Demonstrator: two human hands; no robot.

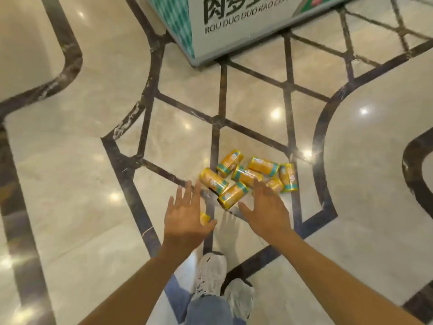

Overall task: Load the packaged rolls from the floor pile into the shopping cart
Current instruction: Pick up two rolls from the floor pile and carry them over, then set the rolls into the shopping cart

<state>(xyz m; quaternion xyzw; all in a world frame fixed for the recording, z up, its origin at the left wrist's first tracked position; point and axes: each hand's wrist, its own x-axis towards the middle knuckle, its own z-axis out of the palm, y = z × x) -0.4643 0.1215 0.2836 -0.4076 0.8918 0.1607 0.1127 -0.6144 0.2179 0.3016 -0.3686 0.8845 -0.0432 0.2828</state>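
Several yellow packaged rolls with teal bands lie in a loose pile [248, 175] on the marble floor, a little ahead of my feet. The nearest roll [233, 195] lies between my two hands. One more yellow roll [204, 218] shows partly behind my left hand. My left hand [187, 219] reaches out with fingers spread, holding nothing, just left of the pile. My right hand [267, 207] is also spread and empty, over the pile's near right side, hiding part of a roll. No shopping cart is in view.
A white and teal display stand [234, 31] with printed lettering stands on the floor beyond the pile. The polished floor [70, 184] carries dark inlaid lines. My white shoes [212, 273] and jeans show at the bottom.
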